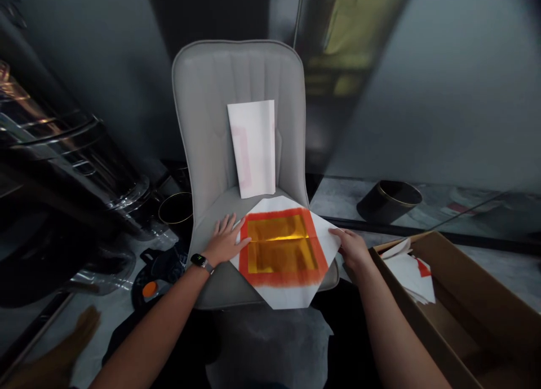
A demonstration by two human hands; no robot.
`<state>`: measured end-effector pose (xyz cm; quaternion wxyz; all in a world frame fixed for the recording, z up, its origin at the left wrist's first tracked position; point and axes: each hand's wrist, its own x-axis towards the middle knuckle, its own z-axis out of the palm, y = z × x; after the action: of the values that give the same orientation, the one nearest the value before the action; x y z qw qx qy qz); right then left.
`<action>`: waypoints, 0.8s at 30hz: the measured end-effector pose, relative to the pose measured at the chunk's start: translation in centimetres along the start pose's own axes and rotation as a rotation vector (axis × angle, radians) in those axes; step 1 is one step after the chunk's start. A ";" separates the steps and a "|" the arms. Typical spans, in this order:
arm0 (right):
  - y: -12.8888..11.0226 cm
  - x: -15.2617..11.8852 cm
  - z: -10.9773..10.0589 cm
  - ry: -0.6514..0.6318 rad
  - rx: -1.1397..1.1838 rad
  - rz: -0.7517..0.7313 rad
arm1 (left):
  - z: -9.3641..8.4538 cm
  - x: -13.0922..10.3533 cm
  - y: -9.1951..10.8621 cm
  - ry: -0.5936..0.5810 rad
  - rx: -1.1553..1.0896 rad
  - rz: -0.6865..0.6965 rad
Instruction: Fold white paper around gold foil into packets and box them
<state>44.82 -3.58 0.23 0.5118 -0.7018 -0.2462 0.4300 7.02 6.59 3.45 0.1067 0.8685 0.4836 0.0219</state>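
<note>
A sheet of joss paper [281, 248] lies on the front of the grey chair seat, white with an orange border and a shiny gold foil square. A crease runs across the foil, and the sheet's outline is angular. My left hand [226, 242], with a watch on its wrist, rests at the sheet's left edge, fingers spread. At the right corner, the fingers of my right hand [353, 248] pinch the paper, the thumb on top. Behind the sheet, a folded white paper [253, 149] with faint pink marks leans against the chair's backrest [203, 96].
An open cardboard box [469, 315] stands at the right, holding folded white papers [409, 273] with a bit of red. Dark bins with gold rims, a right bin [389, 202] and a left bin [176, 211], flank the chair. Shiny plastic-wrapped cylinders [71, 146] stand at the left.
</note>
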 end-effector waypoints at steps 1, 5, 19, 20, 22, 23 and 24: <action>0.0 0.0 0.2 0.000 0.039 0.012 | 0.0 -0.3 0.1 0.007 0.006 -0.003; -0.2 -0.7 1.3 -0.047 0.164 0.090 | 0.3 -1.9 1.8 0.093 0.013 0.078; -3.4 -4.2 3.9 0.167 -0.091 -0.292 | 2.2 0.0 7.2 0.126 0.019 0.051; -4.1 -5.3 4.6 0.142 -0.175 -0.401 | 2.5 0.2 7.3 0.120 0.018 0.048; -5.2 -7.6 6.9 0.039 -0.311 -0.568 | 3.0 0.4 7.4 0.114 0.000 0.043; -5.5 -8.8 8.3 -0.019 -0.369 -0.639 | 3.1 0.5 7.2 0.106 -0.022 0.043; -5.6 -9.8 9.8 -0.068 -0.434 -0.717 | 3.0 0.6 6.9 0.095 -0.058 0.046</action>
<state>31.94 -4.33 7.83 0.4610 -0.6485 -0.5765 0.1857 13.52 3.14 1.89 0.1081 0.8740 0.4671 0.0797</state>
